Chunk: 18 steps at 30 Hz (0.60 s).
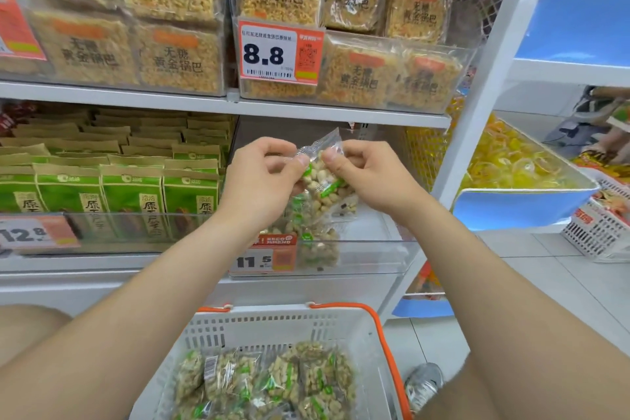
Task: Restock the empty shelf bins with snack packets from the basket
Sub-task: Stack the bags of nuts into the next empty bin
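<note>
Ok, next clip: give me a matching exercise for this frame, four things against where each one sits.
Things:
1 snack packet
2 basket
3 8.8 price tag
4 green bags

Places:
A on the front of the upper clear bin
B bottom of the view, holding more packets
C pinched between left hand and right hand
D in rows, left of the hands

Pairs: 1-C, 2-B, 3-A, 4-D.

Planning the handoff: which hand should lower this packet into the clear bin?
Probably the right hand: it pinches the packet at the top and hangs over the bare right side of the bin. The left hand is above the stocked packets.
</note>
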Each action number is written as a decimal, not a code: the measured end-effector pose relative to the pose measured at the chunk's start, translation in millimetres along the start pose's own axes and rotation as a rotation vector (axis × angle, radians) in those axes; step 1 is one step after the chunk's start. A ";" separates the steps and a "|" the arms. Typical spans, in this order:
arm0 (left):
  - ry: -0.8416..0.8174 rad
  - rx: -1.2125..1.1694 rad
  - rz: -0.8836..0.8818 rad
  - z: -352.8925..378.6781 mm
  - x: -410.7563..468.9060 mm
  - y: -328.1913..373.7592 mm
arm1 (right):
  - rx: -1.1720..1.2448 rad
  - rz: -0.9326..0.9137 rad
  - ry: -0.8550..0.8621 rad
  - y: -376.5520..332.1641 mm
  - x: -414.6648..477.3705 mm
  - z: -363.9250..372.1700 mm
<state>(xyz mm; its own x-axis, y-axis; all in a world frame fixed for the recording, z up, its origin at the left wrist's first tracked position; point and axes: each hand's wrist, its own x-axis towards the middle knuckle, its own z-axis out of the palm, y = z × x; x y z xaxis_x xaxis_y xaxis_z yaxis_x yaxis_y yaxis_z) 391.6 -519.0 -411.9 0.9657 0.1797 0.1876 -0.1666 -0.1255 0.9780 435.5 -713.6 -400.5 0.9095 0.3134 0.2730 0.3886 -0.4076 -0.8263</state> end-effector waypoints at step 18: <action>-0.436 1.223 0.353 21.3 1.0 -32.7 | -0.352 0.554 0.144 62.8 19.6 -24.7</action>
<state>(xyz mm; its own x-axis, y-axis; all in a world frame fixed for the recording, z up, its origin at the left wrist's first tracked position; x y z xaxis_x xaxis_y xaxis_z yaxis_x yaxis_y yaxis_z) 402.3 -535.5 -445.6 0.9304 -0.3374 0.1430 -0.3559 -0.9251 0.1327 481.3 -754.3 -434.9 0.9896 -0.1301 -0.0620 -0.1384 -0.7384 -0.6600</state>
